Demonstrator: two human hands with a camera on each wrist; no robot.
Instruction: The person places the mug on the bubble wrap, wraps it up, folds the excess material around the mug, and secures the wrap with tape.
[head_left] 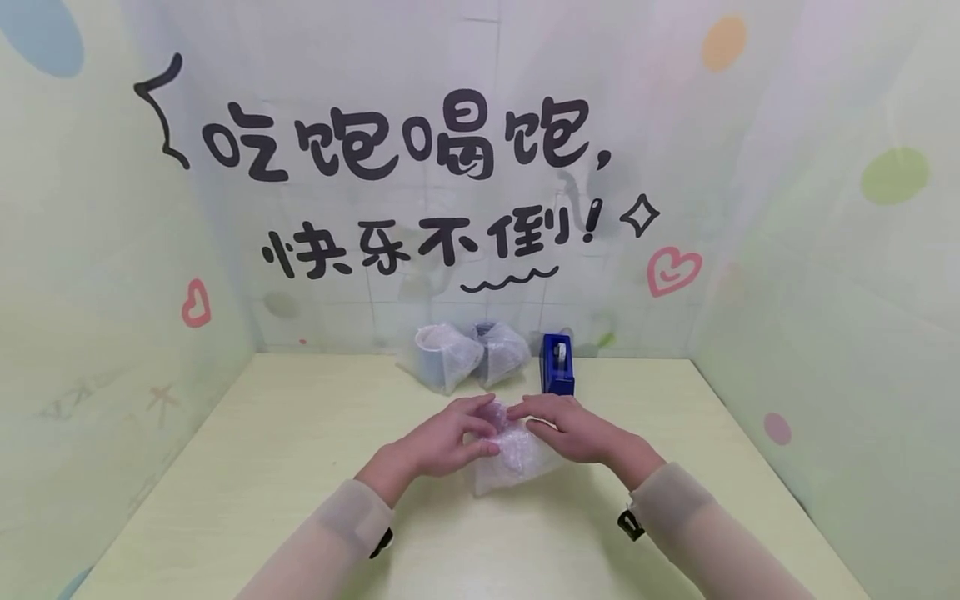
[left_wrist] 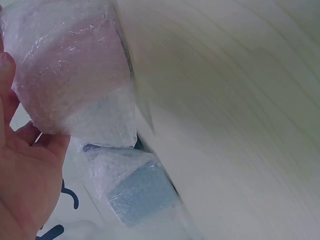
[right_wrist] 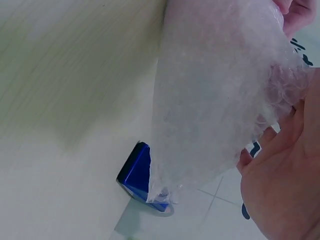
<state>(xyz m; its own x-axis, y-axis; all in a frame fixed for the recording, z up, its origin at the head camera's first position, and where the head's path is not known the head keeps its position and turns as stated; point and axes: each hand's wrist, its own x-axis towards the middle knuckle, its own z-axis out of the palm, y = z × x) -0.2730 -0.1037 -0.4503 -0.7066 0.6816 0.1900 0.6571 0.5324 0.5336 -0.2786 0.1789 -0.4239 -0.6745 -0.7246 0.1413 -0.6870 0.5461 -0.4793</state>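
Observation:
A pinkish object in bubble wrap (head_left: 517,454) stands on the table between the two hands. In the left wrist view its wrap (left_wrist: 75,70) looks smooth and tight, with the pink showing through. The left hand (head_left: 453,437) holds its left side, thumb toward the front and fingers near the top. From the right, the right hand (head_left: 573,427) grips the upper part, its fingers bent over the wrap. A loose flap of bubble wrap (right_wrist: 200,110) sticks out on the right in the right wrist view. The wrap hides the object's exact shape and some fingertips.
Two bubble-wrapped cup-like things, one light blue (head_left: 442,362) and one darker (head_left: 504,357), sit at the back of the table. Right of them stands a blue tape dispenser (head_left: 557,367). Printed curtains enclose the pale table (head_left: 300,467) at the back and sides.

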